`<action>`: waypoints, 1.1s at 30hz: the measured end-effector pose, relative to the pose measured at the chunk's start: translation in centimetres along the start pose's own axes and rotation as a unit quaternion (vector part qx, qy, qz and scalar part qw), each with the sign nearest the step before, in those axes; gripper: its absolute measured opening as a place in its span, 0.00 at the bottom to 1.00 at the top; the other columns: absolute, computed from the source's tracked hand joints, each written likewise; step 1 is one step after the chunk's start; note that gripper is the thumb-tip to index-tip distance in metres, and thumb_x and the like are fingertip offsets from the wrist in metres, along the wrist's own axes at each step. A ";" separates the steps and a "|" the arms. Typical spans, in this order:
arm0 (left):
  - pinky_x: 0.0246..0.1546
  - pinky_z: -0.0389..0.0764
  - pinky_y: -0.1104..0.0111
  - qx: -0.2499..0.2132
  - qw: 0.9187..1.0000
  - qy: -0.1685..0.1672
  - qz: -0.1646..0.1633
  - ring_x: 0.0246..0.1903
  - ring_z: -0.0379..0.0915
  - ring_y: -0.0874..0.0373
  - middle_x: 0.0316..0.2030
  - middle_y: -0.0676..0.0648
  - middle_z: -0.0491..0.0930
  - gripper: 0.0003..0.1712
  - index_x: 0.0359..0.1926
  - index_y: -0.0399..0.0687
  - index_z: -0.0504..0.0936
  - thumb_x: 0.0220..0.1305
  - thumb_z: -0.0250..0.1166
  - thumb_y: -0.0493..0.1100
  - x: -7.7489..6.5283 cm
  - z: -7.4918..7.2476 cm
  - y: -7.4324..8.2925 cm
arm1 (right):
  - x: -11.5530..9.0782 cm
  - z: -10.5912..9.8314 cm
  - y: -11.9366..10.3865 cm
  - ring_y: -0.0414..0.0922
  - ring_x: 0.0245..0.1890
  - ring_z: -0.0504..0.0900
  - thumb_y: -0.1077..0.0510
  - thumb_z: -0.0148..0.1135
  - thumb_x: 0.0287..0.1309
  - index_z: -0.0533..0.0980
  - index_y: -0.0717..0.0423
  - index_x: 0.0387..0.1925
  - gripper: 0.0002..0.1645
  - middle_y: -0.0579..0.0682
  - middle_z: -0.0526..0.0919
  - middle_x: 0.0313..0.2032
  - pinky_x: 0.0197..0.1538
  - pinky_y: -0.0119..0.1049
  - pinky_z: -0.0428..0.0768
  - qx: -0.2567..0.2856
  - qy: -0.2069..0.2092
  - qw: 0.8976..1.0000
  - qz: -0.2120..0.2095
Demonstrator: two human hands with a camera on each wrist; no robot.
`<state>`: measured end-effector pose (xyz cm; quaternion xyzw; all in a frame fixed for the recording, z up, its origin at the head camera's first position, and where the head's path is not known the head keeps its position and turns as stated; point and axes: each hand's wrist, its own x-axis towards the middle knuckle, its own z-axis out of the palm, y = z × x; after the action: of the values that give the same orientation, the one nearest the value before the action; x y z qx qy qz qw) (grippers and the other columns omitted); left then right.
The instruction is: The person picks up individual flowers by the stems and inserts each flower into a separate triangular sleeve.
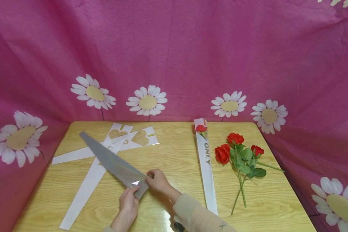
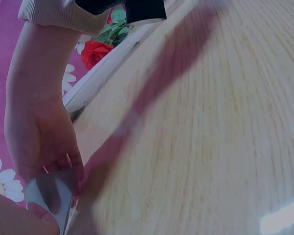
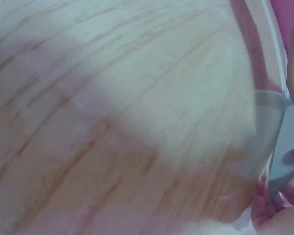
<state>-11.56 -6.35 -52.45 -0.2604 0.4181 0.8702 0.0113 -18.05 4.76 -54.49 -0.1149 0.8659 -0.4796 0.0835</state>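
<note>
Both hands hold the wide end of a long, tapered grey flower sleeve (image 1: pixel 113 164) with a shiny clear face. My left hand (image 1: pixel 129 202) grips its near corner, thumb on top. At the far corner my right hand (image 1: pixel 160 182) pinches the edge between thumb and fingers. The sleeve's narrow end points to the far left, over two white tapered sleeves lying crossed. In the left wrist view the end of the grey sleeve (image 2: pixel 58 188) shows between the hands. The right wrist view catches part of the grey sleeve (image 3: pixel 286 152) at its right edge.
The white sleeves (image 1: pixel 84 190) with gold hearts lie on the left of the wooden table (image 1: pixel 174 154). Right of centre is a white sleeve marked ONLY (image 1: pixel 205 174), with a rose at its top. Beyond it lie several red roses (image 1: pixel 222 154). A pink daisy-patterned cloth (image 1: pixel 179 58) surrounds the table.
</note>
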 end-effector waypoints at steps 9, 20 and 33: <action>0.66 0.50 0.61 -0.018 1.000 -0.023 -0.003 0.67 0.40 0.45 0.66 0.30 0.45 0.30 0.64 0.22 0.43 0.63 0.41 0.26 -0.3 1.3 0.0 | 3.4 0.7 7.2 0.42 0.31 0.79 0.56 0.63 0.51 0.81 0.61 0.37 0.13 0.51 0.83 0.32 0.33 0.32 0.79 0.137 0.002 0.989 0.053; 0.64 0.57 0.57 0.007 0.998 -0.051 -0.037 0.64 0.50 0.42 0.62 0.28 0.51 0.29 0.62 0.20 0.47 0.64 0.46 0.29 -0.5 3.3 -1.1 | 0.1 -5.8 -0.9 0.45 0.43 0.78 0.65 0.55 0.56 0.69 0.75 0.51 0.22 0.65 0.76 0.49 0.52 0.37 0.75 0.315 0.046 0.931 0.179; 0.63 0.61 0.58 -0.005 0.998 -0.050 -0.028 0.61 0.56 0.45 0.57 0.34 0.62 0.25 0.57 0.20 0.57 0.62 0.52 0.29 0.0 6.7 -2.3 | -0.9 -7.4 -0.3 0.37 0.34 0.81 0.63 0.56 0.57 0.70 0.77 0.48 0.22 0.51 0.83 0.34 0.41 0.29 0.80 0.407 0.083 0.897 0.148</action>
<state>-14.06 0.08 -50.65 -0.2281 0.4052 0.8836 0.0553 -19.03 10.87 -50.25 0.0986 0.6056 -0.7803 0.1210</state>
